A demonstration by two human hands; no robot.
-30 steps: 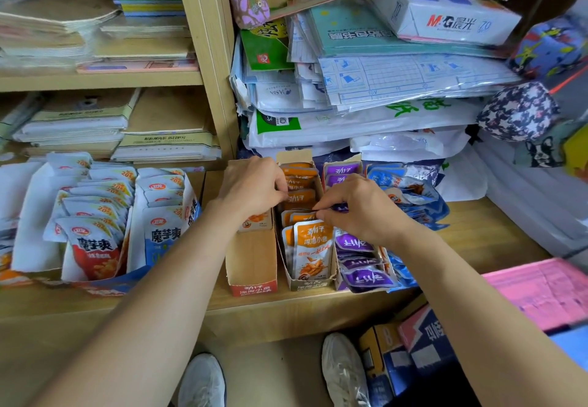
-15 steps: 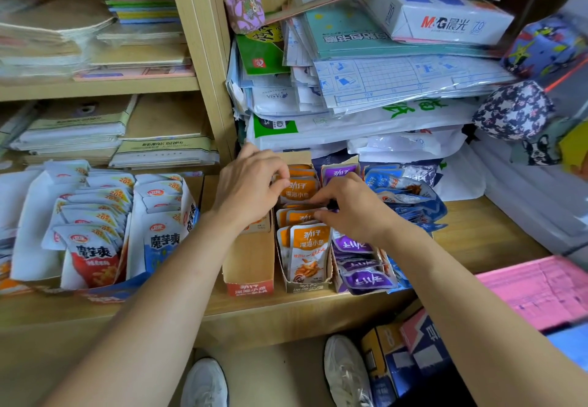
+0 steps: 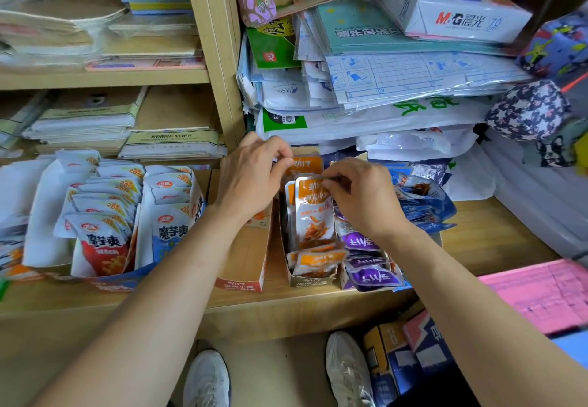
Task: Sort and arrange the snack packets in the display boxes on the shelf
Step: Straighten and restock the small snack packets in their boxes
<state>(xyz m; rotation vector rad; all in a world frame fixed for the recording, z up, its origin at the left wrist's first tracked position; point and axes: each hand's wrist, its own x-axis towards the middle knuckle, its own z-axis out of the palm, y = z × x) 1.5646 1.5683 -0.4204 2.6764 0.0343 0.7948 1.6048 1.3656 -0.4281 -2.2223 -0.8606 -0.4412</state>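
Both hands are sitting higher and further back over the middle box than half a second ago, and a bundle of orange packets (image 3: 313, 212) that was leaning low is now standing upright in it.

From the head camera, the right hand (image 3: 361, 198) is pinching the top edge of that bundle, its grip narrow, thumb and fingertips closing on the silver seal. The left hand (image 3: 251, 177) is curling its fingers at the top left corner of the rear orange packet (image 3: 306, 164), just behind the bundle. Its grip is narrow too, and it appears to be holding that corner.

The bundle is resting inside the orange display box (image 3: 310, 280) on the wooden shelf (image 3: 286, 300), and a few more orange packets are lying flat at the box's front end. Just right of it, purple packets (image 3: 369, 276) are overlapping in their own row, with blue packets (image 3: 420, 198) piling up behind them. To the left, an open cardboard box (image 3: 243, 263) is standing beside the orange one – the left forearm is crossing over it. Further left, a wide box is holding white packets (image 3: 101, 212) in rows.
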